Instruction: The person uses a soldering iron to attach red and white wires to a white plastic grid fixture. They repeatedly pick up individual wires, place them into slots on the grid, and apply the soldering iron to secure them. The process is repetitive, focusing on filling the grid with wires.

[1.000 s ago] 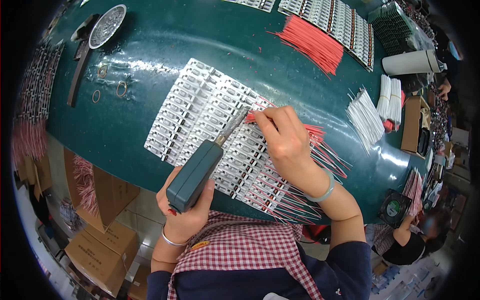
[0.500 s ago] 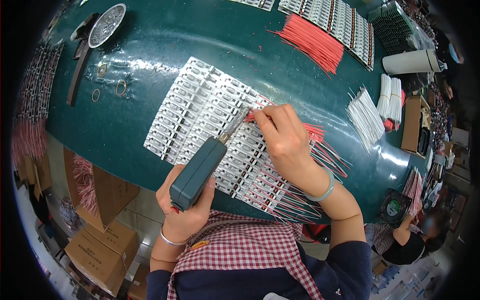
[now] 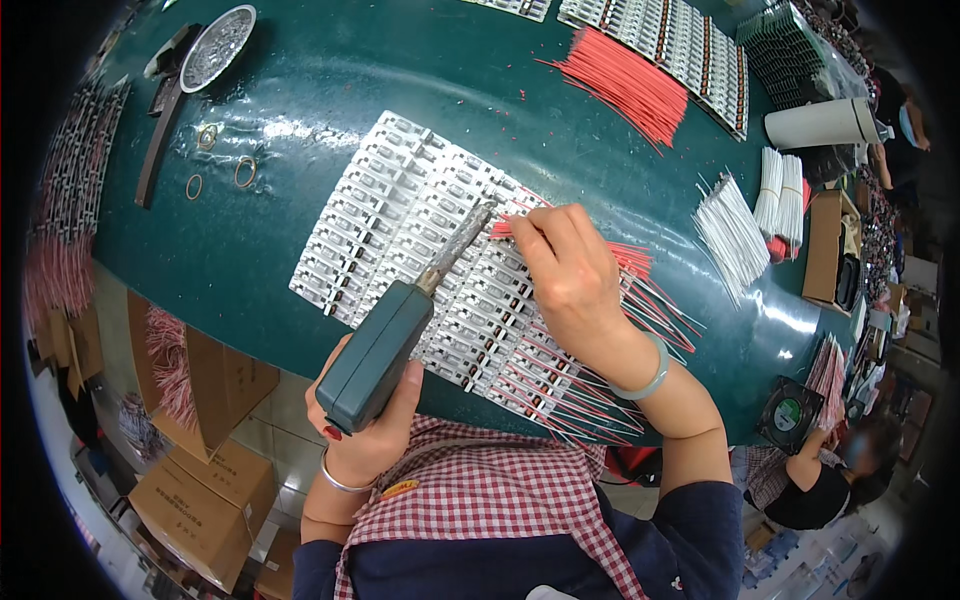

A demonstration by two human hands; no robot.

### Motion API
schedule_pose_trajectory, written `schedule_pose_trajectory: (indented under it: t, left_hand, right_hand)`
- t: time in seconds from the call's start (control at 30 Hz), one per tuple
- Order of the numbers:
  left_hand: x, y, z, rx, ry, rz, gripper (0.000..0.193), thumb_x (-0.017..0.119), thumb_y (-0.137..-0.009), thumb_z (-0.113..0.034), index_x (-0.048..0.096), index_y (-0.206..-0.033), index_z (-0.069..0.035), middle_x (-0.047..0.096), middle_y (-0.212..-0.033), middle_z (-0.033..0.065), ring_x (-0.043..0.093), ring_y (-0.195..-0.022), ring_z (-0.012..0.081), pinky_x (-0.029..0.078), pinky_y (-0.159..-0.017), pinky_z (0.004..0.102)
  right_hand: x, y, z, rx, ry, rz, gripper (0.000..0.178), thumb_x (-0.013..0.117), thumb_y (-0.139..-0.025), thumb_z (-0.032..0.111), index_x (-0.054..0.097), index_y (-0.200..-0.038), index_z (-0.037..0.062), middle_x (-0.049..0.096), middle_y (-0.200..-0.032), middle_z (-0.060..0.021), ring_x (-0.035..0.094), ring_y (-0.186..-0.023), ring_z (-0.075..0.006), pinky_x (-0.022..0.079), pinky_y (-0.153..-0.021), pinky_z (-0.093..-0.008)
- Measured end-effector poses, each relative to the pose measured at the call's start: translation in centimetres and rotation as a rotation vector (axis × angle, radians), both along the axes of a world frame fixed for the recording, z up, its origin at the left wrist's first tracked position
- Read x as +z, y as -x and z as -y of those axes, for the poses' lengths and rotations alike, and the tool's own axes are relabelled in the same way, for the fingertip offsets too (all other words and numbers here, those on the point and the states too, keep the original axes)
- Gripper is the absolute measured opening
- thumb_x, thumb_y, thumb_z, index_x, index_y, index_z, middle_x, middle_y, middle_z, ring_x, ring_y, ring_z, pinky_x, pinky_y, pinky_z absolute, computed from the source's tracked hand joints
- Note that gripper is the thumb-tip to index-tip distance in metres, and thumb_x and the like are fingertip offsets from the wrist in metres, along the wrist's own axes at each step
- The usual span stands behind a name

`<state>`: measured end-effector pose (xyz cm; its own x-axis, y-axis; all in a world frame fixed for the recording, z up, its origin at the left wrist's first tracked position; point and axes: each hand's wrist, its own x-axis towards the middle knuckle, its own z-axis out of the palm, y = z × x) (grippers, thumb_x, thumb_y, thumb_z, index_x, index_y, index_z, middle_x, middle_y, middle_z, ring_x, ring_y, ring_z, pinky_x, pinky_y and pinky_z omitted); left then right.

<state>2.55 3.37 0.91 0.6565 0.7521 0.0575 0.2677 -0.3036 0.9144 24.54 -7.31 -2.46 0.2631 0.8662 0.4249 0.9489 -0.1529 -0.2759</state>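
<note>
My left hand (image 3: pixel 372 432) is wrapped round the dark green body of a soldering gun (image 3: pixel 375 350). Its long, crusted metal tip reaches up and right over a panel of white plastic parts (image 3: pixel 345 240), set in rows on the table. Close to that tip, my right hand (image 3: pixel 572 270) is closed, thumb and forefinger together on short red wires (image 3: pixel 503 228) at the panel's upper right edge. More red wires (image 3: pixel 632 262) stick out past this hand. Red and white wires (image 3: pixel 560 395) fan out from the panel's lower right rows. The fingers partly hide the wire ends.
On the green table (image 3: pixel 480 85) lie a bundle of red wires (image 3: pixel 625 85), white wires (image 3: pixel 735 235) and rubber bands (image 3: pixel 245 172). A round metal dish (image 3: pixel 217 50) stands far left. A white bottle (image 3: pixel 820 123), an open carton (image 3: pixel 828 245) and a fan (image 3: pixel 790 415) line the right; another person sits beyond.
The soldering gun has drawn back slightly down and left with my left hand, its tip now just off the red wires. My right hand has barely moved.
</note>
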Motion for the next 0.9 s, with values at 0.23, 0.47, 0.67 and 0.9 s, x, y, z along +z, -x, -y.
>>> schedule_pose_trajectory:
  t: [0.23,0.47,0.67,0.9]
  left_hand:
    - [0.1,0.6,0.1,-0.003,-0.011,-0.02,0.022,0.076,-0.075,0.002,0.07,-0.096,0.007,0.069,-0.087,0.0132,0.067,-0.07,0.0188,0.052,-0.063,0.0276]
    - [-0.1,0.5,0.1,-0.042,0.004,-0.01,0.02,0.075,-0.076,0.004,0.07,-0.094,0.006,0.068,-0.089,0.013,0.066,-0.071,0.0181,0.051,-0.063,0.0274]
    - [0.1,0.1,0.1,-0.06,-0.034,-0.019,0.016,0.075,-0.076,0.005,0.07,-0.091,0.005,0.067,-0.088,0.0114,0.064,-0.071,0.0174,0.051,-0.063,0.0269]
    - [0.1,0.5,0.1,-0.053,-0.017,-0.038,0.017,0.075,-0.076,0.004,0.07,-0.092,0.006,0.068,-0.086,0.0114,0.065,-0.068,0.0173,0.051,-0.061,0.0271]
  right_hand:
    - [0.1,0.8,0.6,0.021,-0.059,-0.001,0.034,0.066,-0.069,-0.001,0.064,-0.102,-0.0097,0.059,-0.093,-0.015,0.056,-0.082,-0.0275,0.05,-0.067,-0.036]
    - [-0.2,0.9,0.6,0.027,-0.018,0.011,0.035,0.066,-0.069,-0.001,0.064,-0.103,-0.011,0.058,-0.094,-0.0158,0.056,-0.083,-0.0281,0.05,-0.068,-0.0359]
    - [-0.1,1.0,0.5,0.027,0.003,0.006,0.036,0.065,-0.069,-0.001,0.064,-0.104,-0.0111,0.058,-0.095,-0.0159,0.056,-0.085,-0.0286,0.05,-0.069,-0.0362]
    - [-0.1,1.0,0.4,0.025,0.011,0.011,0.035,0.065,-0.07,-0.001,0.064,-0.103,-0.0111,0.058,-0.095,-0.0161,0.056,-0.085,-0.0285,0.05,-0.07,-0.0363]
